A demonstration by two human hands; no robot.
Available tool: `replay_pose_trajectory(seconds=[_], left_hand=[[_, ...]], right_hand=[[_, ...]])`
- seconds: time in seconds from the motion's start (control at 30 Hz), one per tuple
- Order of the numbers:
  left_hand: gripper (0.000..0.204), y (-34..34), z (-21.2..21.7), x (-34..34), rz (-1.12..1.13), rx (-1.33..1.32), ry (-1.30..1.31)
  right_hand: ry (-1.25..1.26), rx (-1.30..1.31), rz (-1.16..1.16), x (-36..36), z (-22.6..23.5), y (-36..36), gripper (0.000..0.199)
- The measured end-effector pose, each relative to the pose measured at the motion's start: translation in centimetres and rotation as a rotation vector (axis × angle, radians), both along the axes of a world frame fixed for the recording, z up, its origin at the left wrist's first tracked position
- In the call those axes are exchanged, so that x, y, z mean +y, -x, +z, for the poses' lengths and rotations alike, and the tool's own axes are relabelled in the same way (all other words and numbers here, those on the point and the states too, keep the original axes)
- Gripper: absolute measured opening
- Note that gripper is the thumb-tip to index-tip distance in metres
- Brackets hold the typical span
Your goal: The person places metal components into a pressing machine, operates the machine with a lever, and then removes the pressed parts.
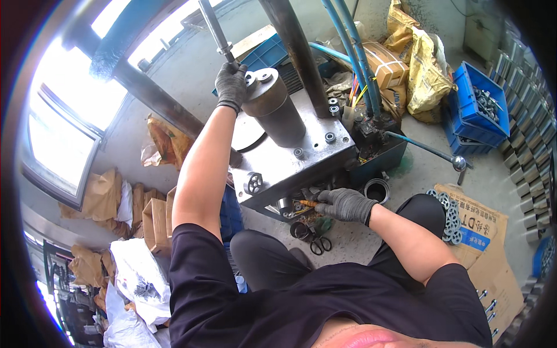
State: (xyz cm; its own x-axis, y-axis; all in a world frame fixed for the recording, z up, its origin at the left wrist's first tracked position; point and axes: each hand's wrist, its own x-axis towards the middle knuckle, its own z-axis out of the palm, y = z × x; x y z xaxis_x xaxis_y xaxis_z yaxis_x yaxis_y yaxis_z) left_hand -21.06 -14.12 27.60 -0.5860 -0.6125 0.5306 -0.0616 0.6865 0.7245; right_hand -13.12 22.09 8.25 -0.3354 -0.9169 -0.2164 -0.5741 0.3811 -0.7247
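Blk shirt (272,310), RH (347,205) grasping orange stick (307,203) at its L, LH (231,87) at rod (214,26), grip unclear

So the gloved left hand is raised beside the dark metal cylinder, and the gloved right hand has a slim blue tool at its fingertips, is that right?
Not quite: the slim tool at the fingertips of the gloved right hand is orange-yellow, not blue, as the head view shows. The rest stands: the gloved left hand is raised beside the dark metal cylinder.

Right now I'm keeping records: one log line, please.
left hand: at metal rod; right hand: holding orange stick; dark cylinder: on metal block
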Motion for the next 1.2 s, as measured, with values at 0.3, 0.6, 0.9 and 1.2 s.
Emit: replay_pose_trajectory(seconds=[0.3,0.6,0.9,1.2], left_hand=[[0.038,1.0,-0.9,-0.3,0.139,-0.019,0.095],[0.038,1.4,-1.5,-1.3,-0.012,-0.089,0.162],[0.058,1.3,-0.7,-0.7,-0.038,-0.183,0.124],[0.054,3.3,0.3,-1.7,0.055,-0.555,0.135]], right_hand=[[0.059,0.069,0.03,1.9,0.4,-0.7,0.053],[0.146,0.172,0.054,4.4,3.3,-0.8,0.046],[0.428,0.539,-0.138,11.2,15.3,2.4,0.037],[-0.155,0.716,-0.136,18.7,17.9,7.9,0.034]])
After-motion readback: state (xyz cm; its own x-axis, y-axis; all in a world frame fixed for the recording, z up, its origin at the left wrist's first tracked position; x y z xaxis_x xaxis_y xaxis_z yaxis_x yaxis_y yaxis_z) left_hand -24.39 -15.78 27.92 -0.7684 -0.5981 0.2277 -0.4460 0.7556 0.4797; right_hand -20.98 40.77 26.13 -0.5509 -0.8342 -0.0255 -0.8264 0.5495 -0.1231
